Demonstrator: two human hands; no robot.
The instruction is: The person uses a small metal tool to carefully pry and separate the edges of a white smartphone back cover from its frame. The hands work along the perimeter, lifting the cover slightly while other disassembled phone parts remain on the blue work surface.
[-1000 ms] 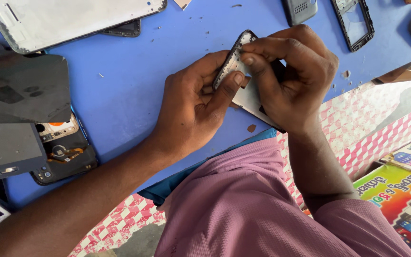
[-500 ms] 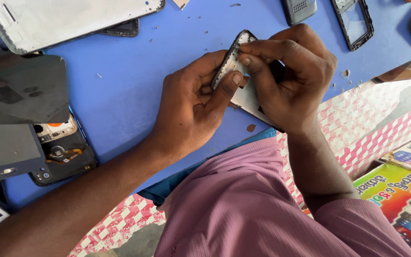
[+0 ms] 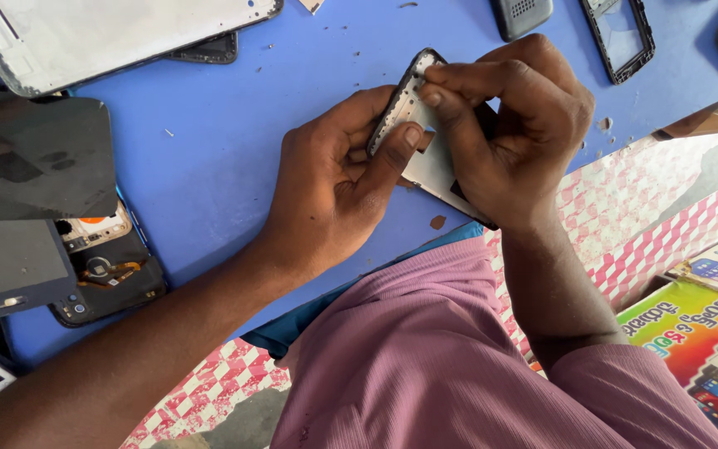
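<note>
A phone frame, black-edged with a pale metal inner plate, is held tilted above the blue table. My left hand grips it from the left, thumb pressed against its inner face. My right hand covers its right half, with the fingertips pinching at the frame's top edge. The lower corner of the frame shows below my right palm.
A large pale screen panel lies at the back left. Dark panels and an opened phone body sit at the left. A black bezel frame and a grey part lie at the back right. Colourful boxes are lower right.
My left thumb has shifted slightly along the frame's inner face. The frame and both hands stay in nearly the same place.
</note>
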